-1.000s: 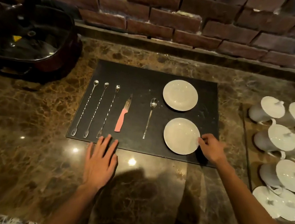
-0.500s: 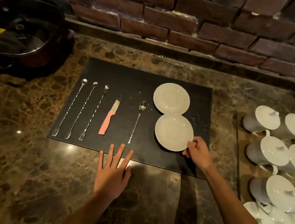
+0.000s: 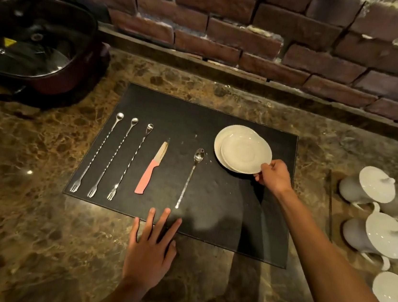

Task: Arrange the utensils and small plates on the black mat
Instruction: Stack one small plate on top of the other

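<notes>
On the black mat [image 3: 223, 211] lie three long twisted bar forks [image 3: 114, 156] side by side at the left, then a pink-handled knife [image 3: 151, 168], then a long spoon [image 3: 190, 175]. At the mat's far right, a small white plate [image 3: 245, 154] sits on top of a second white plate [image 3: 218, 140], nearly covering it. My right hand [image 3: 273, 176] grips the near right rim of the top plate. My left hand [image 3: 152, 248] lies flat with fingers spread at the mat's front edge, holding nothing.
A dark pot with a glass lid [image 3: 32, 47] stands at the back left on the marble counter [image 3: 22, 217]. Several white lidded cups [image 3: 385, 216] crowd the right side. A brick wall [image 3: 233, 24] runs along the back.
My right hand has carried the near plate away from me and set it over the far plate. My left hand has shifted slightly right along the mat's front edge.
</notes>
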